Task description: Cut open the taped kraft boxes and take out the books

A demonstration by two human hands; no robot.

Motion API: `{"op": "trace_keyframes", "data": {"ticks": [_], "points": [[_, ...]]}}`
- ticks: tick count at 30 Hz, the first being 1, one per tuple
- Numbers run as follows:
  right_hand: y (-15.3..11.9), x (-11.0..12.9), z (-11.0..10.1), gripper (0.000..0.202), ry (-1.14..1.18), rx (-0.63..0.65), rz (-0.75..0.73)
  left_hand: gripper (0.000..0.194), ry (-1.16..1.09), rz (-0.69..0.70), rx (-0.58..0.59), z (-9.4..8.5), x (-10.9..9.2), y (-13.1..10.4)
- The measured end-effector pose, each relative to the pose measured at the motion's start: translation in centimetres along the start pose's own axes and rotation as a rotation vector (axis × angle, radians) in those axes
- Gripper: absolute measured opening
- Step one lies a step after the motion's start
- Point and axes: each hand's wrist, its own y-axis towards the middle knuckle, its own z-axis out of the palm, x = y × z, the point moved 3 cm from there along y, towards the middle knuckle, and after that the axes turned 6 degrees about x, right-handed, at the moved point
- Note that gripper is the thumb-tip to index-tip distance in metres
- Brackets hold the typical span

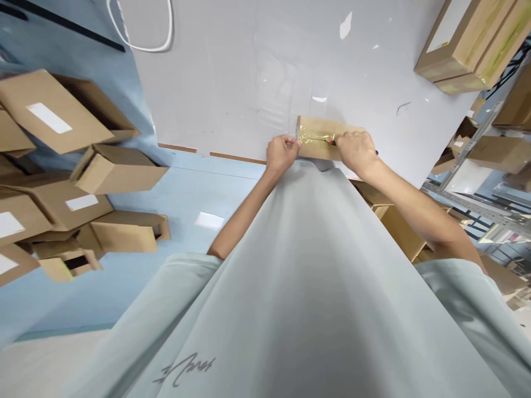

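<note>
- My right hand [357, 150], closed round a tool [332, 143], mostly hides it.
- My left hand [282, 153] curls at the carton's [316, 135] end; grip unclear.
- The taped carton, contents hidden, lies at the table's [207, 83] near edge.

Nothing legible, only unreadable script [185, 368] on shirt [307, 276]

The right hand [360, 150] hides most of the small red and black tool [332, 143] and part of the small taped box [317, 135]. The left hand [282, 153] has its fingers curled, so I can't tell if they pinch anything. The top edge cuts off the white cord [170, 30] and the gray table [215, 83]. The metal shelf [452, 177] runs off the right side. The scribble on the shirt [311, 265] is too hard to read.
</note>
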Motion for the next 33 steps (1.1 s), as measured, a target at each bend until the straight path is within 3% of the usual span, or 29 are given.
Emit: {"op": "trace_keyframes", "data": {"ticks": [3, 7, 12, 18, 21, 25, 28, 33], "points": [[-2.6, -3.7, -2.4, 0.044, -0.272, 0.044, 0.062, 0.012, 0.011, -0.025, -0.023, 0.1, 0.1, 0.0], [-5.6, -7.7, -4.6, 0.047, -0.364, 0.029, 0.128, 0.012, -0.006, -0.050, -0.059, 0.4, 0.3, -0.1], [-7.1, -9.9, -5.2, 0.054, -0.296, 0.006, 0.141, 0.014, -0.046, -0.083, -0.092, 0.6, 0.8, 0.0], [-8.1, -11.9, -6.2, 0.029, -0.009, -0.011, 0.096, 0.011, -0.071, -0.129, -0.150, -0.3, 0.8, -0.3], [-7.2, -13.0, -4.1, 0.024, 0.297, -0.006, 0.036, 0.014, -0.138, -0.158, -0.166, -1.2, 0.8, -0.4], [-5.1, -13.2, 1.4, 0.029, 0.697, 0.010, 0.002, 0.022, -0.184, -0.200, -0.195, -2.2, 1.1, -0.3], [-4.3, -13.2, 4.5, 0.034, 0.840, -0.062, 0.116, 0.024, -0.195, -0.209, -0.252, -2.8, 1.5, -0.1], [-3.7, -12.2, 6.5, 0.036, 0.969, -0.219, 0.204, 0.022, -0.201, -0.219, -0.364, -4.3, 2.6, 0.2]]}}
